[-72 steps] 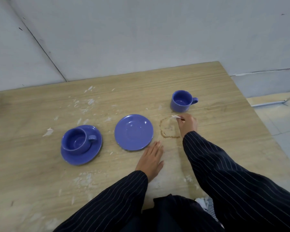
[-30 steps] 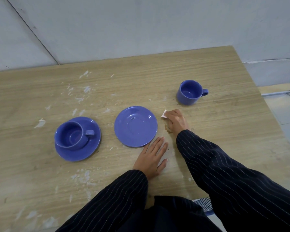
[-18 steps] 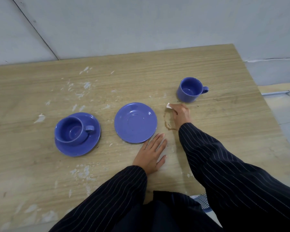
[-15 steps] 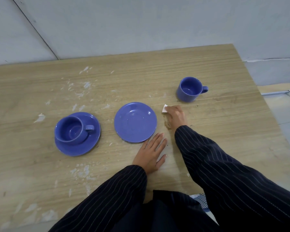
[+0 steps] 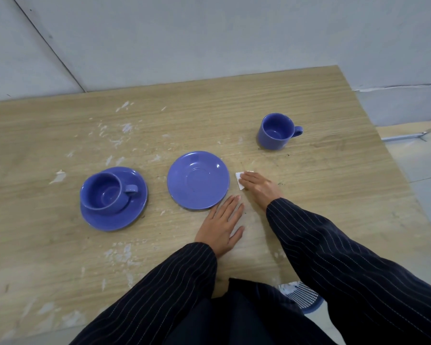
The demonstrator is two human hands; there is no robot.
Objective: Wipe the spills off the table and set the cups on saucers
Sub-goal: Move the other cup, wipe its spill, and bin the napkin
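Observation:
My right hand (image 5: 259,186) presses a small white tissue (image 5: 240,180) flat on the wooden table (image 5: 334,183), just right of an empty blue saucer (image 5: 197,180). My left hand (image 5: 222,224) lies flat and open on the table below that saucer. A blue cup (image 5: 275,131) stands alone on the bare wood at the back right. At the left a second blue cup (image 5: 105,190) sits on its own blue saucer (image 5: 115,217). Under the tissue hand the wood shows only a faint pale smear.
White flaky patches dot the wood at the back left and along the near edge. A faint brown mark (image 5: 330,145) lies right of the lone cup. The table's right edge drops to a tiled floor. A blue slotted basket (image 5: 306,298) shows below the near edge.
The brown ring stain right of the empty saucer is wiped away. My right hand has rubbed back and forth with the tissue and now sits slightly lower left. My left hand stayed put.

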